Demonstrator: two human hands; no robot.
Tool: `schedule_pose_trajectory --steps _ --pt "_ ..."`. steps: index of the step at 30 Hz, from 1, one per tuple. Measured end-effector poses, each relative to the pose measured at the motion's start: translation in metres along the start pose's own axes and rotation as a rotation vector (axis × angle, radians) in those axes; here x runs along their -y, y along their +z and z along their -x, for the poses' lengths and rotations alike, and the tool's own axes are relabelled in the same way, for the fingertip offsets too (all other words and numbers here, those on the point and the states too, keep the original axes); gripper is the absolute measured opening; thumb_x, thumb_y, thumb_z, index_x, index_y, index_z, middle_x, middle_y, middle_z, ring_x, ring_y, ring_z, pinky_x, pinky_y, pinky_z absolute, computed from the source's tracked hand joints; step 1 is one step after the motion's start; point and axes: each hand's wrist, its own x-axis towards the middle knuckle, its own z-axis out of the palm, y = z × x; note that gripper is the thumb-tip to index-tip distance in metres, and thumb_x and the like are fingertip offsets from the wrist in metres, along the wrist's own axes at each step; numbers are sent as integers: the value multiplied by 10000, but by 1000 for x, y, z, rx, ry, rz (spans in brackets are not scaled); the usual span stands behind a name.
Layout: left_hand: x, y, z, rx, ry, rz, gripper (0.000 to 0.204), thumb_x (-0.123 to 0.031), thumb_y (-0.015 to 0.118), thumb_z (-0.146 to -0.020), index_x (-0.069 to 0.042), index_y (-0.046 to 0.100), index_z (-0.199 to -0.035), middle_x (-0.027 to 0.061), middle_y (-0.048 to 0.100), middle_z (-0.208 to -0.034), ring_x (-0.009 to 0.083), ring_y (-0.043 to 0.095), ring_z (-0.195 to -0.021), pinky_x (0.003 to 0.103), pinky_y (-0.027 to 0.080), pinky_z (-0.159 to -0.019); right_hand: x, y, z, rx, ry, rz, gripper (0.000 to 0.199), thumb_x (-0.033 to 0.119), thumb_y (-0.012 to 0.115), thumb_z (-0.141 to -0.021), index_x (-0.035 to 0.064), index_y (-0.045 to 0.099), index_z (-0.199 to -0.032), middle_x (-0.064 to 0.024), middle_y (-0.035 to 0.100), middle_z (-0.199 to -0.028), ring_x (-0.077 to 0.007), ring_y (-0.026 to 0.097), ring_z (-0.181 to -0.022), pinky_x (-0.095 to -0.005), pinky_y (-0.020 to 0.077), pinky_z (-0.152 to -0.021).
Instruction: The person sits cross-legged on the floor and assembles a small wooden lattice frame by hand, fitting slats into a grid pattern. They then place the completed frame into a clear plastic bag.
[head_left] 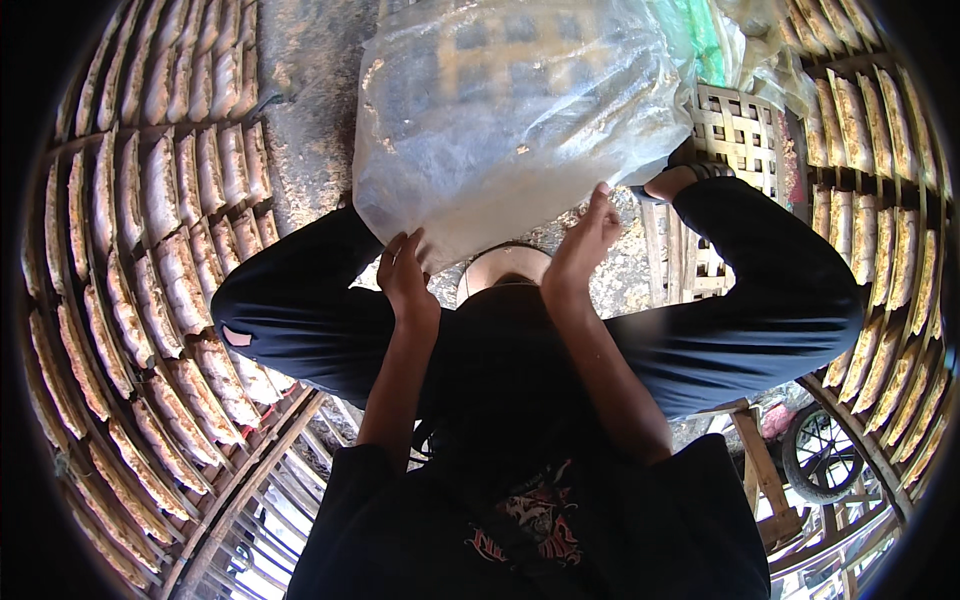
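A large, cloudy clear plastic sheet or bag [500,170] spreads in front of me, with a woven pattern showing through its top. My left hand [405,280] is at its near left corner, fingers bent around the edge. By the near right edge is my right hand [583,245], one digit stretched up to the plastic and the others partly hidden; no plastic shows inside its palm. Between my hands, below the sheet, part of a round, pale-rimmed thing [500,265] shows; my clothing covers the rest.
Racks of split half-tubes with pale, crumbly contents stand at left [185,270] and right [880,240]. A woven bamboo basket [740,140] is beside my right foot. Green plastic [703,40] lies at the sheet's far right. Behind me at right is a spoked wheel [822,455].
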Motion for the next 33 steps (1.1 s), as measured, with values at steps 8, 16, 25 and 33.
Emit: schedule_pose_trajectory --steps 8,16,25,33 --pt "5 0 -2 16 14 -42 384 -216 666 -875 -79 586 -1225 20 626 -1160 160 605 -1042 333 375 -828 66 5 2 522 -1187 1474 573 479 522 -936 40 525 -1304 -195 315 -1514 -464 165 -1422 -638 112 -1121" --pt "8 1 -10 5 -18 0 362 -217 632 -893 -95 596 -1232 4 637 -1145 147 580 -1061 318 365 -813 16 -32 10 1009 -918 1378 286 315 602 -896 69 708 -997 -187 582 -1266 -373 568 -1148 -422 524 -877" --pt "3 -5 13 125 502 -71 208 -144 525 -935 -11 618 -1065 54 568 -1159 195 563 -1064 318 457 -907 -23 -41 -42 1098 -183 1410 319 343 646 -868 52 717 -978 -157 703 -962 -312 672 -892 -399 516 -815" --pt "67 74 144 1795 -421 -136 321 -276 531 -992 11 595 -1119 172 687 -920 251 690 -836 367 568 -740 -52 -47 -98 695 553 567 419 364 597 -916 50 595 -1192 -89 660 -1116 -191 639 -971 -349 508 -823"
